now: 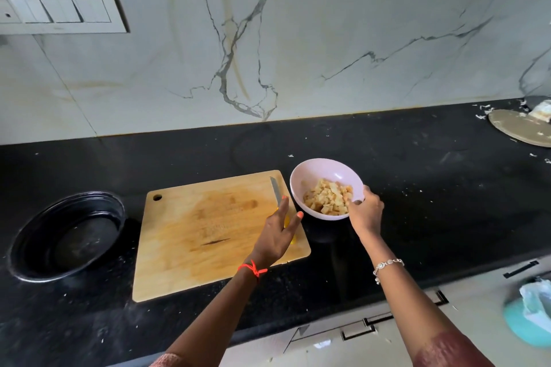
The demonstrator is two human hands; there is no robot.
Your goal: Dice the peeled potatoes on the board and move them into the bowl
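A pale pink bowl (310,171) stands on the black counter just right of the wooden cutting board (208,232). It holds a heap of diced potato (328,197). My right hand (366,213) grips the bowl's near right rim. The board is bare and wet-stained, with no potato on it. A knife (275,191) with a yellow handle lies along the board's right edge, blade pointing away. My left hand (277,232) hovers flat over the handle with fingers spread, covering most of it.
A black round basin (68,235) is sunk in the counter left of the board. A round wooden disc (521,128) with scraps lies at the far right by the marble wall. A teal bin (527,316) stands below the counter edge, at the right.
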